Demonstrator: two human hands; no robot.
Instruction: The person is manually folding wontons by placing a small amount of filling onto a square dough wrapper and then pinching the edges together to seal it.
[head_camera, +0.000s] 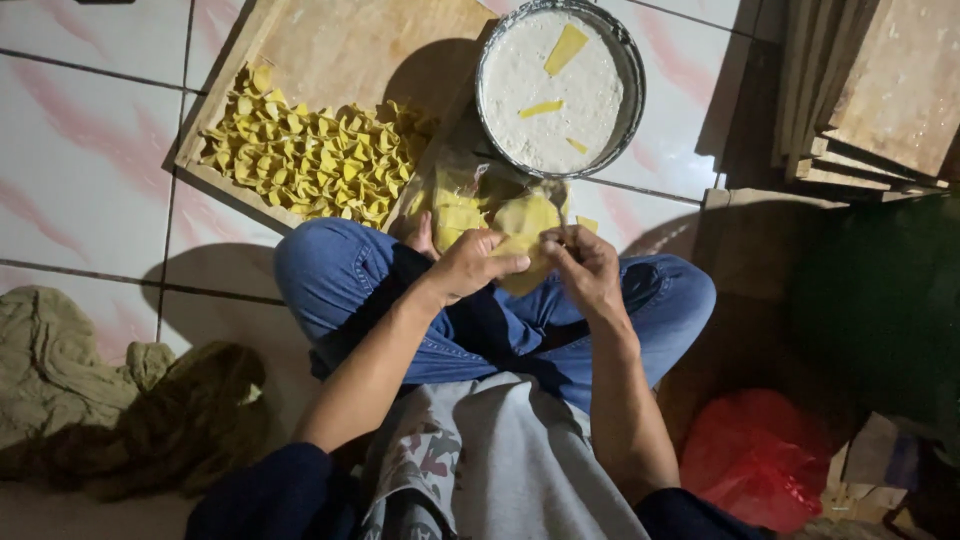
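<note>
Grey shirt nearest, crossed legs in blue jeans beyond. Left hand and right hand both pinch a yellow dough wrapper over the lap, fingers closed on its edges. Farther left: wooden tray of folded yellow dumplings. Far right: round flour bowl.

Ahead of the knees the wooden tray of folded pieces and the round bowl block the floor, leaving bare tiles free at left.

Single head camera, looking steeply down, close over seated lap
</note>
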